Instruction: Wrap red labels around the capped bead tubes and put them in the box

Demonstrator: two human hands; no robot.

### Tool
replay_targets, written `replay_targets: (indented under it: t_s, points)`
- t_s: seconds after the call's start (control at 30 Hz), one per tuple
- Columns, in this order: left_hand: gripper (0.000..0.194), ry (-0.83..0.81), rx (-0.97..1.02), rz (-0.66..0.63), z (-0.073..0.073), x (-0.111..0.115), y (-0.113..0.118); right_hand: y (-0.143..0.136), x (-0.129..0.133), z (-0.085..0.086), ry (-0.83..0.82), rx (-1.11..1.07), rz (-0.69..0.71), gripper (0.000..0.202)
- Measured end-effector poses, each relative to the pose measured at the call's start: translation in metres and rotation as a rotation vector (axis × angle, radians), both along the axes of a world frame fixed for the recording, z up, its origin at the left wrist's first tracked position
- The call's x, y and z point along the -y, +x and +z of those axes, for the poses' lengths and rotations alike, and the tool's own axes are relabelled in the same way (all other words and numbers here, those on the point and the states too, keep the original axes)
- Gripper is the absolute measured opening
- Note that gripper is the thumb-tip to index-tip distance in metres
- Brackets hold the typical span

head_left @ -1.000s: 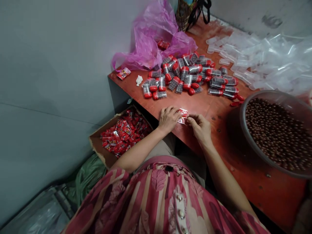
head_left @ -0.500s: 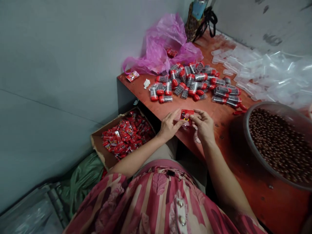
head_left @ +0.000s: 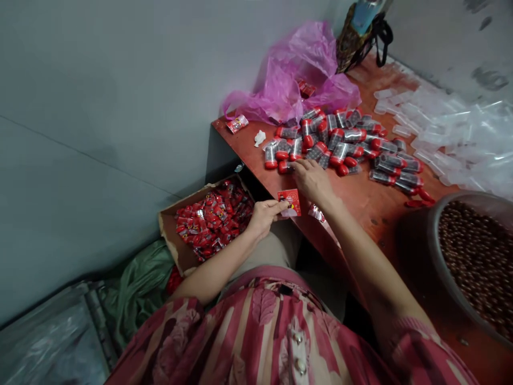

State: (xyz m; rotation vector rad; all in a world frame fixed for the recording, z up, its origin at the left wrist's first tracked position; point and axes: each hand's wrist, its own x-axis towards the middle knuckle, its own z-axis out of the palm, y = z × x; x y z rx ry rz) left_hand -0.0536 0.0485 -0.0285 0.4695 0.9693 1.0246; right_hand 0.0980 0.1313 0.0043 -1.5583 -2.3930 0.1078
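My left hand [head_left: 264,216] pinches a small flat red printed packet [head_left: 294,204] between thumb and fingers, just off the table's edge. My right hand [head_left: 316,184] reaches over the table, its fingers closed at the end of a red-capped clear tube [head_left: 285,167] at the near side of a pile. Its fingertips partly hide that tube. The piled tubes [head_left: 340,152] have red caps and dark contents. Another printed packet [head_left: 316,212] lies at the table edge below my right wrist.
A cardboard box [head_left: 170,235] of red packets stands left of the red table [head_left: 256,168]. A pink plastic bag [head_left: 280,85], a loose packet [head_left: 238,124] and crumpled white paper [head_left: 259,138] lie at the back. Clear empty tubes [head_left: 460,128] and a tub [head_left: 430,240] of brown balls are right.
My right hand has let go of the packet and moved forward to a tube in the pile. My left hand keeps the packet and has drawn slightly left and nearer. The view has shifted left.
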Motion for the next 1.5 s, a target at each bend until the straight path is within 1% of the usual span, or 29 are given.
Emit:
replay_targets:
  t_s: [0.07,0.13,0.2,0.23,0.27,0.33,0.4,0.43,0.47,0.53,0.57,0.63,0.77,0.9,1.0,1.13,1.23,1.3,1.37,1.43,1.5]
  points:
    - [0.034,-0.054,0.026,0.06,0.0,-0.001,-0.008,-0.007,-0.014,-0.004,0.022,0.175,0.06,0.038]
    - [0.036,-0.103,0.068,0.117,0.001,-0.003,-0.015,-0.009,-0.023,-0.007,0.011,0.25,0.041,0.037]
    - [0.036,-0.135,0.115,0.17,0.001,-0.006,-0.022,-0.007,-0.025,-0.009,-0.012,0.226,-0.003,0.033]
    - [0.035,-0.148,0.138,0.196,0.001,-0.008,-0.024,-0.005,-0.022,-0.008,-0.023,0.163,-0.039,0.03]
    - [0.034,-0.16,0.162,0.225,0.001,-0.01,-0.026,-0.003,-0.015,-0.007,-0.044,0.061,-0.081,0.028]
    - [0.03,-0.179,0.221,0.284,0.001,-0.013,-0.028,-0.002,0.008,-0.001,-0.134,-0.245,-0.161,0.027]
    - [0.027,-0.201,0.284,0.335,0.001,-0.017,-0.026,-0.005,0.043,0.004,-0.351,-0.608,-0.198,0.028]
    - [0.026,-0.21,0.313,0.356,0.001,-0.018,-0.024,-0.007,0.061,0.006,-0.465,-0.754,-0.216,0.029]
    - [0.025,-0.219,0.337,0.371,0.002,-0.019,-0.021,-0.011,0.079,0.007,-0.533,-0.87,-0.249,0.029]
    - [0.025,-0.229,0.368,0.382,0.004,-0.02,-0.014,-0.019,0.107,0.006,-0.583,-1.021,-0.296,0.03]
    - [0.025,-0.228,0.379,0.376,0.006,-0.02,-0.011,-0.023,0.117,0.004,-0.583,-1.057,-0.321,0.031]
    - [0.026,-0.215,0.399,0.347,0.01,-0.018,-0.003,-0.028,0.127,-0.002,-0.553,-1.088,-0.362,0.031]
    - [0.026,-0.186,0.437,0.295,0.02,-0.012,0.011,-0.027,0.127,-0.011,-0.494,-1.127,-0.408,0.029]
    - [0.028,-0.178,0.449,0.283,0.028,-0.007,0.019,-0.024,0.128,-0.008,-0.476,-1.204,-0.418,0.029]
    - [0.032,-0.114,0.408,0.252,0.032,-0.004,0.022,-0.023,0.131,-0.004,-0.471,-1.266,-0.415,0.029]
    - [0.036,0.006,0.264,0.192,0.033,-0.001,0.025,-0.021,0.132,-0.003,-0.487,-1.29,-0.379,0.028]
    - [0.035,0.095,0.211,0.122,0.031,-0.001,0.025,-0.02,0.134,-0.005,-0.426,-1.32,-0.404,0.026]
    - [0.035,0.104,0.21,0.069,0.029,-0.001,0.026,-0.019,0.135,-0.008,-0.352,-1.284,-0.416,0.026]
    - [0.035,0.079,0.21,0.022,0.028,-0.001,0.025,-0.017,0.135,-0.009,-0.299,-1.234,-0.406,0.027]
    - [0.034,0.069,0.187,-0.016,0.028,0.0,0.024,-0.015,0.134,-0.009,-0.335,-1.26,-0.393,0.027]
    - [0.033,0.097,0.146,-0.064,0.029,0.001,0.022,-0.013,0.132,-0.008,-0.465,-1.385,-0.365,0.025]
